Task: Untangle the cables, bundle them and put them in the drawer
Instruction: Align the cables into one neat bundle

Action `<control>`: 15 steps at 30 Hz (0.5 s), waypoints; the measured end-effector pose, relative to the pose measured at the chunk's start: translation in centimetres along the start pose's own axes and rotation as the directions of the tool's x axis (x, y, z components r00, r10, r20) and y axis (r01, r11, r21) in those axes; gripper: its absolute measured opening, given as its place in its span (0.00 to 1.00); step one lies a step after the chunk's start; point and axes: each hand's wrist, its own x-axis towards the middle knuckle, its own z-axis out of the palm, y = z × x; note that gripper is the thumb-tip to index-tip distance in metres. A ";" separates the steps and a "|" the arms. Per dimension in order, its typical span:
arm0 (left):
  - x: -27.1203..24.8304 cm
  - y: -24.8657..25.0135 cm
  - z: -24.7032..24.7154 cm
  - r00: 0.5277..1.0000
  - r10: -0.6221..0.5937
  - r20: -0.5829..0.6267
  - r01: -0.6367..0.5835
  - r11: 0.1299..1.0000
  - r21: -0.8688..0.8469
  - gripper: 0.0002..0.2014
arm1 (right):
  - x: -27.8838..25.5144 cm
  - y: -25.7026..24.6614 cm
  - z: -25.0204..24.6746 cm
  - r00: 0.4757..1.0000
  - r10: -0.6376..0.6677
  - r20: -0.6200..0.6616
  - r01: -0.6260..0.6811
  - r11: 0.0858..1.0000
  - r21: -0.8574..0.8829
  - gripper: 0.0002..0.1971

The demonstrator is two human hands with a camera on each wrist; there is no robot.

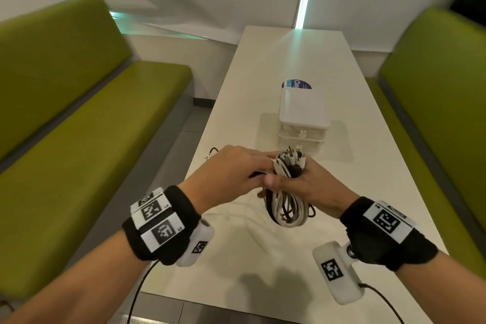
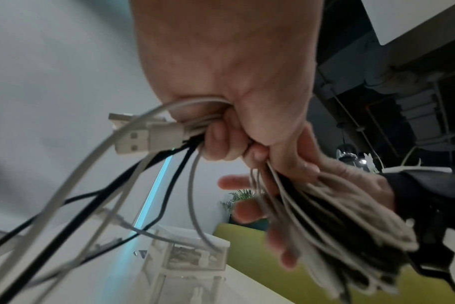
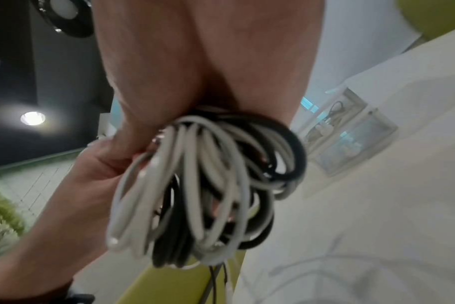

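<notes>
A bundle of white and black cables (image 1: pixel 286 208) hangs in loops above the white table (image 1: pixel 263 271), its plug ends sticking up. My right hand (image 1: pixel 310 187) holds the coil (image 3: pixel 200 185) from the right, thumb pressed against it. From the left, my left hand (image 1: pixel 236 171) grips the cable ends in its curled fingers (image 2: pixel 218 144); a white USB plug (image 2: pixel 135 139) and loose white and black strands stick out of that fist and trail down. The translucent white drawer unit (image 1: pixel 302 123) stands just beyond the hands, both drawers pushed in.
A loose black cable end (image 1: pixel 213 151) lies at the table's left edge. Green benches (image 1: pixel 79 126) run along both sides of the table. A round blue label (image 1: pixel 295 85) lies behind the drawer unit. The wall closes off the far end.
</notes>
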 end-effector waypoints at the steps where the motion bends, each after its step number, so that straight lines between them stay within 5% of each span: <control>1: 0.2 0.0 0.2 0.999 0.000 -0.033 0.000 1.000 0.002 0.16 | 0.0 0.0 -0.1 0.999 -0.001 0.032 0.000 1.000 0.020 0.17; 8: 0.8 1.0 0.6 0.989 -0.104 -0.104 0.103 0.995 -0.011 0.10 | -0.2 -0.6 -0.4 0.997 0.051 0.051 -0.048 0.997 -0.052 0.13; 12: 1.0 1.0 0.2 0.955 -0.294 -0.045 0.271 0.924 -0.270 0.07 | 0.3 -0.5 -0.4 0.996 0.083 0.022 -0.077 0.977 -0.199 0.16; 15: 0.6 0.7 -0.2 0.930 -0.367 0.014 0.341 0.849 -0.403 0.17 | 1.1 -0.5 -0.7 0.998 0.053 -0.031 -0.061 0.943 -0.328 0.14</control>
